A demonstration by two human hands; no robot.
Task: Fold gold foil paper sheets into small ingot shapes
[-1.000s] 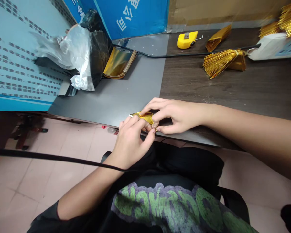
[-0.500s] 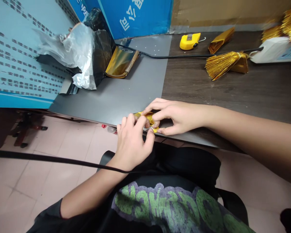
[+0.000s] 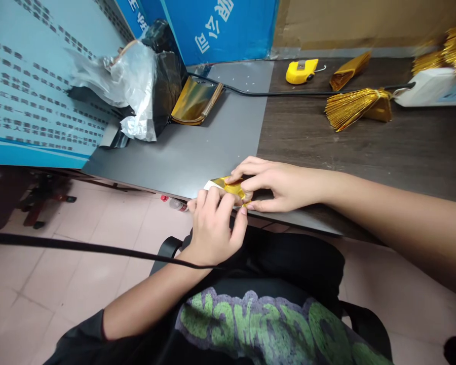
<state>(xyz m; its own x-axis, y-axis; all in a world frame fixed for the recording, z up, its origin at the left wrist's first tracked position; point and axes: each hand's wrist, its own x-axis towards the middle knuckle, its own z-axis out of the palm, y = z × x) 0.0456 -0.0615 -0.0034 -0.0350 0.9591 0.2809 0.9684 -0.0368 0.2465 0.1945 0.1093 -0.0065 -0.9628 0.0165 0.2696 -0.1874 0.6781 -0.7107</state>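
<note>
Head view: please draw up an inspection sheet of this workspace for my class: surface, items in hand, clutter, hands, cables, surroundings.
Surface: desk, grey at left, dark wood at right; white specks near the back.
Items in hand: gold foil at the desk's front edge; white strip beside it, joined or not unclear.
Clutter: tape measure, tassel, folded foil, foil stack, plastic bag.
Hands: left hand and right hand on the gold foil, partly hiding it.
Cables: black cable across the desk to a power strip; cord at lower left.
Surroundings: blue panel, cardboard, tiled floor.
</note>
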